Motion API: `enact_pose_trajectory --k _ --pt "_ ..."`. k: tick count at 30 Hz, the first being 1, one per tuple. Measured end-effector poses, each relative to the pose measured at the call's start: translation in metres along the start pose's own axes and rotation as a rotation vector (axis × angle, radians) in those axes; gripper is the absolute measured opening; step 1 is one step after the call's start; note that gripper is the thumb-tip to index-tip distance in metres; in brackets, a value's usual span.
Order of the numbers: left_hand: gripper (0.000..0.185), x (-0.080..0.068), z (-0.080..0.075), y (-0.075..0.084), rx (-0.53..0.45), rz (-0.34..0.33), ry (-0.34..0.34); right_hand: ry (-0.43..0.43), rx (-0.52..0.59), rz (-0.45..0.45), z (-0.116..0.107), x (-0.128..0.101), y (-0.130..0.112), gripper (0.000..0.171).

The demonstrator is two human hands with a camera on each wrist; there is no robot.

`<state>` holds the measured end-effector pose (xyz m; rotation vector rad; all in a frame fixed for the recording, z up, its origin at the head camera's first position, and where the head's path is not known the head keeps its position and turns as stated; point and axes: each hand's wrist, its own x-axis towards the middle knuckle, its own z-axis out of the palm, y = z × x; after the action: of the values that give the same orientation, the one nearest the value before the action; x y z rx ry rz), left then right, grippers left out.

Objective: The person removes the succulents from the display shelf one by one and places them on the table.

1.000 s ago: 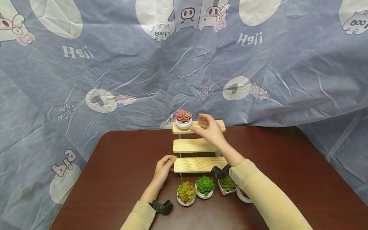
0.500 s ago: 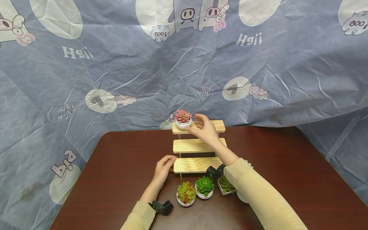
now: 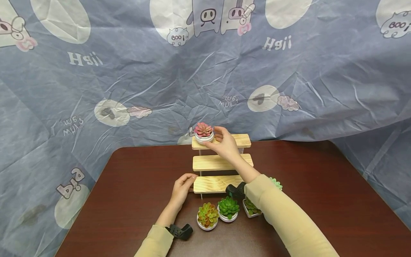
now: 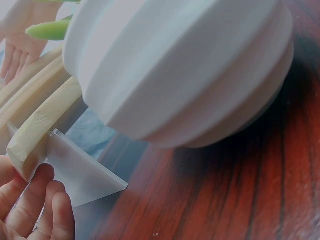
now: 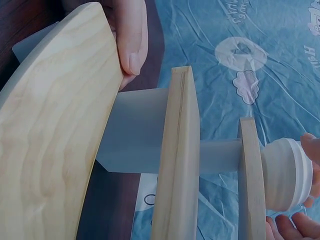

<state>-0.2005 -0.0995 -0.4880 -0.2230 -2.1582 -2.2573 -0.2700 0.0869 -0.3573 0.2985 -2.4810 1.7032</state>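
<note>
A three-tier wooden stand [image 3: 221, 162] stands mid-table. On the left end of its top shelf sits a pink succulent in a white pot [image 3: 203, 132], seen from the side in the right wrist view as a ribbed pot [image 5: 286, 172]. My right hand [image 3: 214, 139] grips this pot, thumb in front and fingers curled behind, and fingertips [image 5: 309, 150] show on both sides of it. My left hand [image 3: 185, 180] pinches the left end of the lowest shelf [image 4: 35, 142], fingers [image 4: 37, 212] underneath and thumb [image 5: 131, 35] on top.
In front of the stand sit an orange-green succulent [image 3: 207, 215], a green one [image 3: 228, 207] and a darker one in a square pot [image 3: 251, 208], partly under my right sleeve. A white pot [image 4: 185, 70] fills the left wrist view. A blue printed cloth [image 3: 128, 71] hangs behind the dark table [image 3: 321, 185].
My right hand has slid left along the top shelf and closed its fingers round the pink succulent's pot. My left hand has stayed on the lowest shelf.
</note>
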Motion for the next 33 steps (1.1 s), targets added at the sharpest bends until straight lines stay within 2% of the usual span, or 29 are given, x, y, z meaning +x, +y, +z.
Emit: enact_pose_trajectory --k 5,8,17,25,32,33 --pt "0.027 0.007 -0.003 -0.018 -0.01 -0.007 0.016 0.002 0.001 -0.008 0.005 0.002 -0.001 0.079" --pt "0.029 0.008 -0.002 -0.021 0.002 0.001 0.032 0.006 -0.002 -0.014 0.008 0.003 -0.002 0.08" --pt "0.024 0.008 -0.002 -0.026 0.025 0.103 0.025 0.026 -0.025 -0.016 0.012 0.004 -0.005 0.081" --pt "0.033 0.008 -0.002 -0.022 0.024 0.006 0.042 0.04 -0.033 -0.005 0.013 0.004 -0.006 0.083" --pt "0.031 0.008 -0.002 -0.023 0.026 0.0 0.041 0.047 -0.04 -0.004 0.013 0.005 -0.003 0.081" --pt "0.03 0.007 -0.002 -0.018 0.026 -0.004 0.036 0.048 -0.035 -0.001 0.013 0.005 -0.003 0.08"
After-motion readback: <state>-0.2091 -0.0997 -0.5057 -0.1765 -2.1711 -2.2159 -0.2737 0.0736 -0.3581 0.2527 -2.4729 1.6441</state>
